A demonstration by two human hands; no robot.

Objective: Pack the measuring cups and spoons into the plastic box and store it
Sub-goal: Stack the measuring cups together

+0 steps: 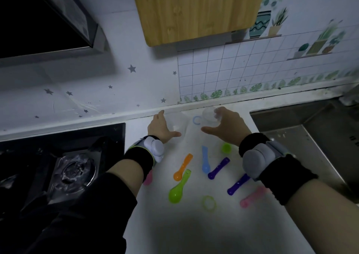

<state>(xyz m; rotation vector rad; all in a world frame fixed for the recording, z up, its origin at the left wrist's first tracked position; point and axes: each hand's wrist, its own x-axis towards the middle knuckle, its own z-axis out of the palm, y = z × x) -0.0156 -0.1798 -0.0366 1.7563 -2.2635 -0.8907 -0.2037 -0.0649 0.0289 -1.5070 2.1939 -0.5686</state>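
Both hands on clear plastic.
The left hand [160, 124] wraps the clear plastic box [177, 120]; just beside it, the right hand [228, 126] curls round a clear round lid [209, 115].

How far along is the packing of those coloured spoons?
Barely begun. Nothing looks packed: the orange spoon, green spoon and the rest lie loose on the counter. In hand: the left hand grips the clear box, the right hand holds a clear round piece. Packing and storing remain.
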